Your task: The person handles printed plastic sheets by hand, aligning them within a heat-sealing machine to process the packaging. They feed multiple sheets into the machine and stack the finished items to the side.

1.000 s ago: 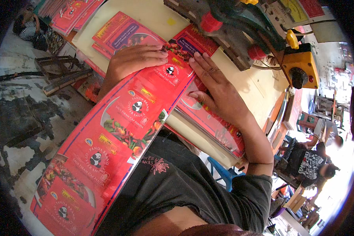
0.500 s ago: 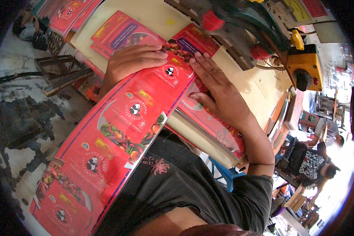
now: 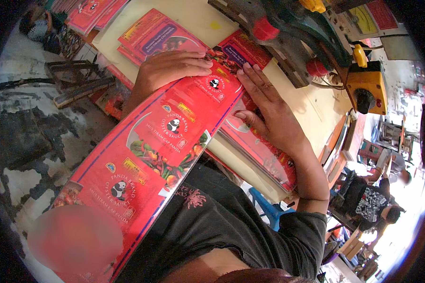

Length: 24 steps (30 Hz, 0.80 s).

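Hands (image 3: 172, 70) (image 3: 269, 113) flat on long red printed sheet (image 3: 160, 141) — fingers spread, ungripping, sheet running lower-left to upper-right

The long red printed paper sheet (image 3: 165, 141) looks glossy and smooth. The pale cream desk (image 3: 311, 106) is matt wood or board. The yellow machine housing (image 3: 366, 87) looks like painted metal; the dark grey T-shirt (image 3: 222, 221) is soft matt cloth.

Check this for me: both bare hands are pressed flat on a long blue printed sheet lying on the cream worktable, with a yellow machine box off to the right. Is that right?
Not quite: the long printed sheet is red, not blue, as the head view shows. The rest holds: the left hand and the right hand both press flat on it at the cream worktable, and the yellow machine box sits to the right.
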Available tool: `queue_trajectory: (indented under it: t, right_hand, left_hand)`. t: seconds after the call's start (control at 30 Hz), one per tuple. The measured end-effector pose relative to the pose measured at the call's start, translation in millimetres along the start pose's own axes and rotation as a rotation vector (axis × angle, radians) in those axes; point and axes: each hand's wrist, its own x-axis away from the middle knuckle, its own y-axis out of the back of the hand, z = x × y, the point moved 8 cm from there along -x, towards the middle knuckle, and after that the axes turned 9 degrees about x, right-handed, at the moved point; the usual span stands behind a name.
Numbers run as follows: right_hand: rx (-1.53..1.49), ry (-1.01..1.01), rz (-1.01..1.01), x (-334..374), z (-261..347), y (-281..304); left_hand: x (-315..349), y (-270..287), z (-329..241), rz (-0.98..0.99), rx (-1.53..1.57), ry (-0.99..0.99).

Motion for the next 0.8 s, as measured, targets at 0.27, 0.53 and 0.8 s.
queue_trajectory:
  t: [0.27, 0.53, 0.8]
  right_hand:
    - [-0.001, -0.008, 0.010, 1, -1, -1]
    - [-0.016, -0.012, 0.024, 1, -3, -2]
    - [0.005, 0.006, 0.006, 1, -2, -2]
  left_hand:
    - [-1, -1, -1, -0.033, -0.004, 0.000]
    - [-4, 3, -4, -0.091, -0.018, -0.070]
    - [-4, 4, -5, -0.159, -0.030, -0.104]
